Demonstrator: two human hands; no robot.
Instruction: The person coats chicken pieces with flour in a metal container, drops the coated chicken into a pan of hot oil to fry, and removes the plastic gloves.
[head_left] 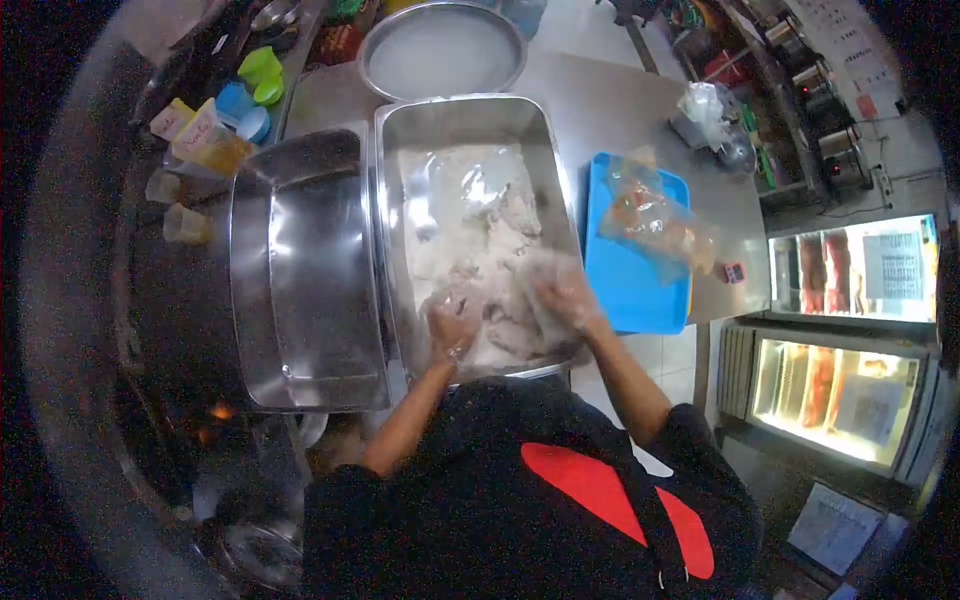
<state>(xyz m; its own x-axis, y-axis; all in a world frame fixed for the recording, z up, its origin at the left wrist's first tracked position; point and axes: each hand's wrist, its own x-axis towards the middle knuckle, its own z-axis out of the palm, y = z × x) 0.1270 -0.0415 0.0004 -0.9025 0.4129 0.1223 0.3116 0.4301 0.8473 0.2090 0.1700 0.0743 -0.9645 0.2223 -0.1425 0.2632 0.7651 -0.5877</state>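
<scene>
A deep steel pan [392, 150] holds white flour-like powder [425, 265]. Several lumpy pieces coated in the powder [515, 215] lie in it; what food they are I cannot make out. My left hand [456, 318], white with powder, is low in the pan at the near left, its fingers down among the coating and partly hidden. My right hand [562, 292] is over the pan's right side, smeared by motion, with a pale blur around its fingers. Whether either hand grips a piece does not show.
An inner-shiny steel pan [315, 270] adjoins on the left. Behind stands a round bowl of cloudy liquid [442, 55]. To the right, a blue tray [635, 275] carries a clear plastic bag [650, 215]. Plastic containers [215, 140] stand at the upper left; lit fridges [840, 385] are at the right.
</scene>
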